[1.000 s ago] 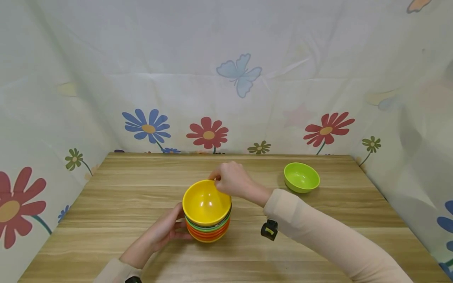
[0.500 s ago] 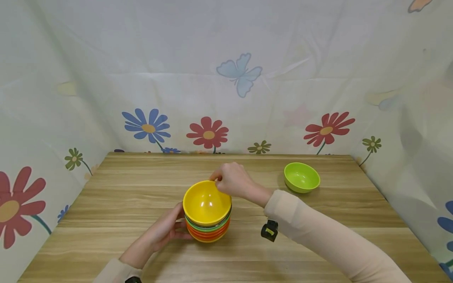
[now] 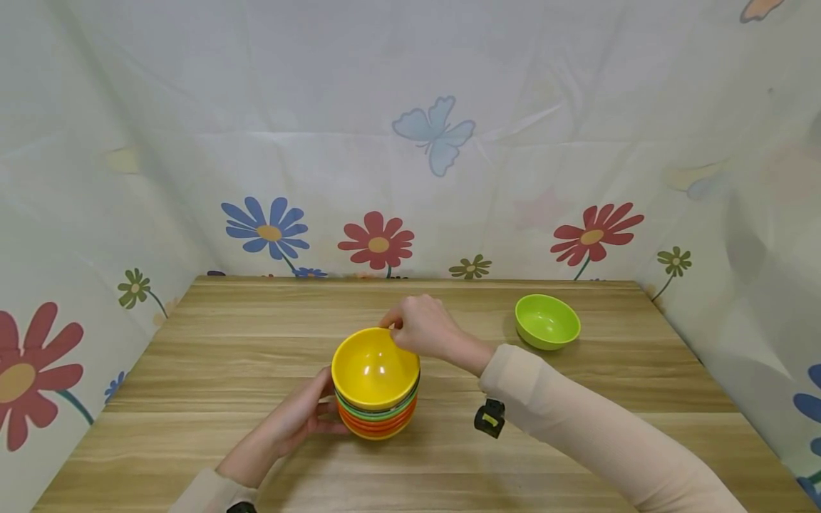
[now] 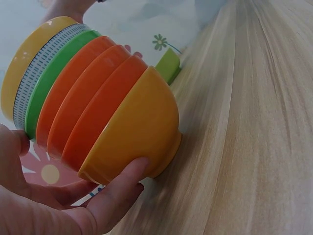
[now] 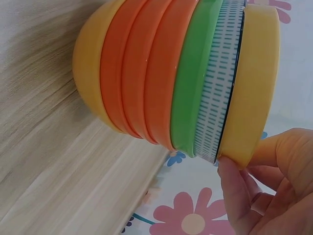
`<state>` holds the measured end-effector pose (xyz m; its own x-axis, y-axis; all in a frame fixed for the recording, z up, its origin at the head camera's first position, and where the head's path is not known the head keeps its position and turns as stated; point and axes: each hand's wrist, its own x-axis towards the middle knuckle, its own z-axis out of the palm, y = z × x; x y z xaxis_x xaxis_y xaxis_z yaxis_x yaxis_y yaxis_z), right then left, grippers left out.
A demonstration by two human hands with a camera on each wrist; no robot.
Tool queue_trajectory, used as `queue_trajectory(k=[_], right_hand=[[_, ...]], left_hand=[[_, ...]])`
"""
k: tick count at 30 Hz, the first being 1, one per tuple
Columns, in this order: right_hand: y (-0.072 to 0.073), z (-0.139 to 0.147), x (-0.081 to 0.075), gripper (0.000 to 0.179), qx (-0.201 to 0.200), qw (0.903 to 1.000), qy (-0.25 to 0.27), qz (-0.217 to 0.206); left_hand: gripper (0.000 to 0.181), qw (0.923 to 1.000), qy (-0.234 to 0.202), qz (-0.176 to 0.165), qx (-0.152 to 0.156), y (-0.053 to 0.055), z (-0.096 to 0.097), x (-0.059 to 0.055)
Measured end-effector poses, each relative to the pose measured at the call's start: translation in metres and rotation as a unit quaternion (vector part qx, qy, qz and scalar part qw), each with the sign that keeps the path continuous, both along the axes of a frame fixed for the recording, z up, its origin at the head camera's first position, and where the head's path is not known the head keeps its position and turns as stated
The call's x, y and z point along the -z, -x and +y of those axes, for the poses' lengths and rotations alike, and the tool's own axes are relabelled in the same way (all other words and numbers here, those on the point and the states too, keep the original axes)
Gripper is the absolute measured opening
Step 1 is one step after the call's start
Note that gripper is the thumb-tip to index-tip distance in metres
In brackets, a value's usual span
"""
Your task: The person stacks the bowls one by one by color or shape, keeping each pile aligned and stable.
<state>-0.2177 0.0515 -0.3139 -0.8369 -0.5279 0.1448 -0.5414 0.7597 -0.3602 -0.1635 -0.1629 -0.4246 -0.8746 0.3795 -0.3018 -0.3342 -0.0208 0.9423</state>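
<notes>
A stack of nested bowls stands on the wooden table (image 3: 256, 335), in front of me. On top is a yellow bowl (image 3: 368, 374); beneath it come a white bowl with a blue-green dash pattern (image 5: 222, 78), a green bowl (image 5: 195, 88), several orange bowls (image 4: 98, 98) and a yellow-orange bowl (image 4: 144, 127) at the bottom. My right hand (image 3: 426, 328) pinches the top bowl's rim at its far right side. My left hand (image 3: 304, 417) holds the stack from the left, thumb near the green bowl, a finger on the bottom bowl.
A single lime-green bowl (image 3: 547, 324) sits upright toward the table's back right. Behind and at both sides hangs a white cloth (image 3: 321, 107) printed with flowers and a butterfly. Black wrist straps show, one (image 3: 490, 417) beside the right sleeve.
</notes>
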Motion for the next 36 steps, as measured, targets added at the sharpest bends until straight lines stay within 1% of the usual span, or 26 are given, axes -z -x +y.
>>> queue_trajectory(k=[12,18,20,28,32,36], right_hand=[[0.001,0.001,0.002,0.022,0.005,0.9999,-0.008,-0.005],[0.0,0.003,0.001,0.022,0.002,0.9997,-0.009,-0.023],[0.0,0.004,0.001,0.022,-0.004,0.9996,-0.004,-0.028],[-0.002,0.009,0.002,0.022,-0.026,0.999,0.025,-0.026],[-0.002,0.012,0.006,0.021,-0.027,0.9983,0.042,-0.031],[0.0,0.015,0.012,0.021,-0.035,0.997,0.065,-0.023]], left_hand=[[0.073,1.0,-0.002,0.001,0.004,0.0,0.001,0.0],[0.073,1.0,-0.004,0.0,0.001,0.0,0.0,0.0],[0.074,1.0,-0.004,0.0,0.0,0.0,0.0,0.0],[0.075,1.0,-0.002,0.001,0.002,0.0,0.001,0.001],[0.074,1.0,-0.002,0.004,0.003,0.0,0.001,0.001],[0.074,1.0,-0.001,0.005,0.003,0.0,0.001,0.001]])
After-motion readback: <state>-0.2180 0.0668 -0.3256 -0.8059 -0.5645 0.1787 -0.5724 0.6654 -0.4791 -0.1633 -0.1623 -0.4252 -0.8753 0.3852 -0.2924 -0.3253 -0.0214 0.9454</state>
